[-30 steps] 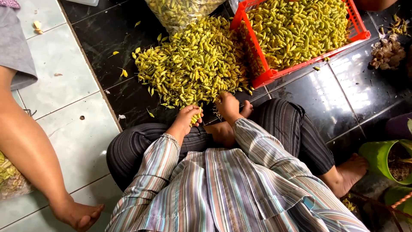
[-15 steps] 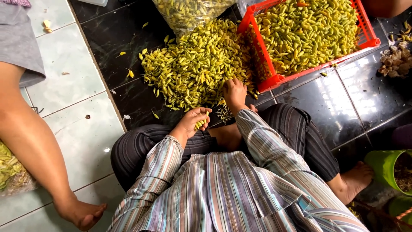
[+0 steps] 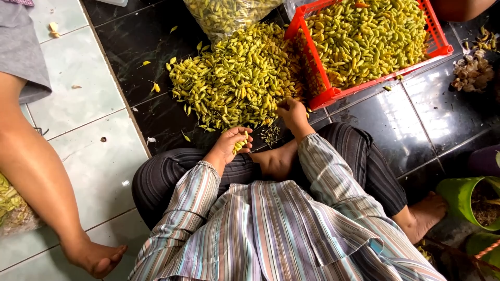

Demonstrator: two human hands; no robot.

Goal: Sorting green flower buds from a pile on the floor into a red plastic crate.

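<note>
Left hand [image 3: 232, 145]: curled round a few yellow-green buds [image 3: 240, 144], held just near the lap
Right hand [image 3: 291, 112]: fingers bunched, pinching at the near edge of the bud pile [image 3: 237, 78]
Bud pile: heaped on the dark floor tiles [image 3: 406, 130], touching the red crate [image 3: 435, 49] on its right
Red crate: far right, filled with the same buds
Clear bag [image 3: 224, 13]: far side, behind the pile
Step in hand: seemingly picking buds from the heap, gathering into the left hand
Next move calls for: likely a light pinch, no crushing
Bystander's leg [image 3: 36, 171]: left, on pale tiles
</note>
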